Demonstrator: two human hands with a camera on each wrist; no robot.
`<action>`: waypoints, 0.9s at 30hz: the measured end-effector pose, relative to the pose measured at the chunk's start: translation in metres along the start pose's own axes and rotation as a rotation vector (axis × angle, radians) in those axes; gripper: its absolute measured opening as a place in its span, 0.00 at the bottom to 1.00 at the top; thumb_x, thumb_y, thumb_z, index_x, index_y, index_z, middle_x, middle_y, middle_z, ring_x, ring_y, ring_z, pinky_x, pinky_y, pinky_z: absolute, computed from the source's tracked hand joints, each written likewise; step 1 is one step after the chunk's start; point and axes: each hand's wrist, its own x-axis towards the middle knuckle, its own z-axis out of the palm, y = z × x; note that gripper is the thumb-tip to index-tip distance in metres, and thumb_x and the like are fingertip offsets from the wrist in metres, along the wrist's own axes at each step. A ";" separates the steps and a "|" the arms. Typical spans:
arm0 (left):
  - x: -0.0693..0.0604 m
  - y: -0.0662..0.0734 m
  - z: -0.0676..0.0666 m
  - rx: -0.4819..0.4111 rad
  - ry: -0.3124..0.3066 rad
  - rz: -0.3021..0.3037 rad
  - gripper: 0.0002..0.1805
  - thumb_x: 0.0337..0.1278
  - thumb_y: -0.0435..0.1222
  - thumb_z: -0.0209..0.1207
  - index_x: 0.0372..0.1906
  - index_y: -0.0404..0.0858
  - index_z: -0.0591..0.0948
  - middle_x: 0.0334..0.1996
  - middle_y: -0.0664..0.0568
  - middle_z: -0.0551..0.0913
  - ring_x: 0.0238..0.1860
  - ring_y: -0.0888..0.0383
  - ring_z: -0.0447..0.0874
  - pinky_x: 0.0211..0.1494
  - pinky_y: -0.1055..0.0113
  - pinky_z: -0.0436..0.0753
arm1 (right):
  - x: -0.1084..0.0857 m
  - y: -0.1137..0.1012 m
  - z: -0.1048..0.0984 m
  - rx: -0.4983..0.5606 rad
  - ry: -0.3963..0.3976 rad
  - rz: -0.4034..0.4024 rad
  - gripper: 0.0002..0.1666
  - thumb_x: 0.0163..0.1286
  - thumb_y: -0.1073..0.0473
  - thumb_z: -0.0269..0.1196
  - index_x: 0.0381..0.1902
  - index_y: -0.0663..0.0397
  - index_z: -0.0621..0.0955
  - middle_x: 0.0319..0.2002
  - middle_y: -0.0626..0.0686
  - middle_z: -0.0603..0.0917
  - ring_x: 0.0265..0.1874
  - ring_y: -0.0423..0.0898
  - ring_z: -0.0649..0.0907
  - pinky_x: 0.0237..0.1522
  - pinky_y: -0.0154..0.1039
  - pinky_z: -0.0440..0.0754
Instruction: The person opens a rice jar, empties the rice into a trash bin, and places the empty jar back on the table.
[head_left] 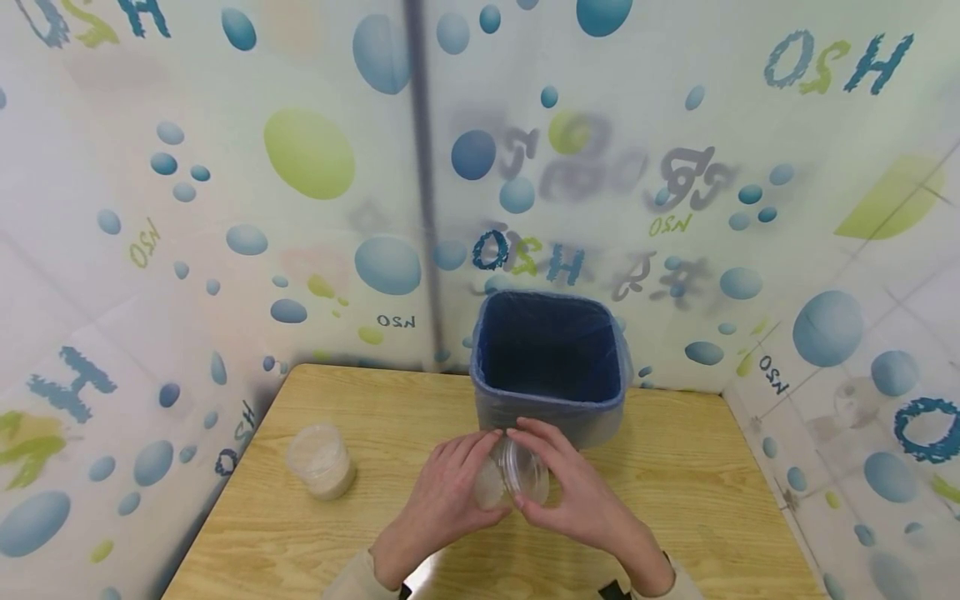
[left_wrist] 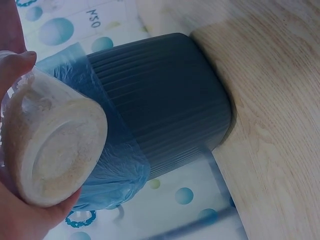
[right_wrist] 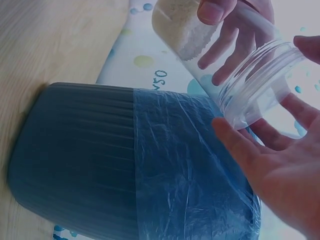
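Observation:
My left hand (head_left: 442, 496) grips a clear plastic jar (left_wrist: 62, 147) that is tilted on its side in front of the bin. Pale granular stuff (right_wrist: 192, 35) lies toward the jar's base. Around the clear round lid (right_wrist: 257, 87) at the jar's mouth curl the fingers and thumb of my right hand (head_left: 585, 504). Whether the lid is tight or loose, I cannot tell. On the left of the table stands a second clear jar (head_left: 322, 462) with pale contents low inside.
A dark blue-grey ribbed bin (left_wrist: 165, 100) with a translucent blue liner (right_wrist: 175, 160) stands at the back of the wooden table (head_left: 390, 408). Its opening faces up, just beyond both hands. Patterned curtain-like walls (head_left: 315, 225) rise behind and at both sides.

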 end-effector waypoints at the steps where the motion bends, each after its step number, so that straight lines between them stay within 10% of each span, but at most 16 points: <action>1: 0.000 0.000 0.000 -0.001 -0.004 -0.002 0.56 0.26 0.57 0.83 0.69 0.42 0.74 0.58 0.51 0.82 0.56 0.51 0.82 0.56 0.53 0.83 | 0.000 0.000 0.000 -0.005 -0.002 -0.010 0.42 0.65 0.51 0.72 0.75 0.36 0.71 0.74 0.55 0.69 0.69 0.53 0.73 0.58 0.55 0.82; 27: -0.003 -0.005 0.002 -0.010 0.000 0.018 0.58 0.22 0.56 0.84 0.68 0.42 0.74 0.57 0.51 0.82 0.54 0.52 0.83 0.51 0.52 0.84 | -0.008 0.011 -0.006 -0.046 -0.108 -0.138 0.45 0.67 0.55 0.73 0.79 0.38 0.67 0.79 0.58 0.62 0.71 0.59 0.72 0.57 0.52 0.83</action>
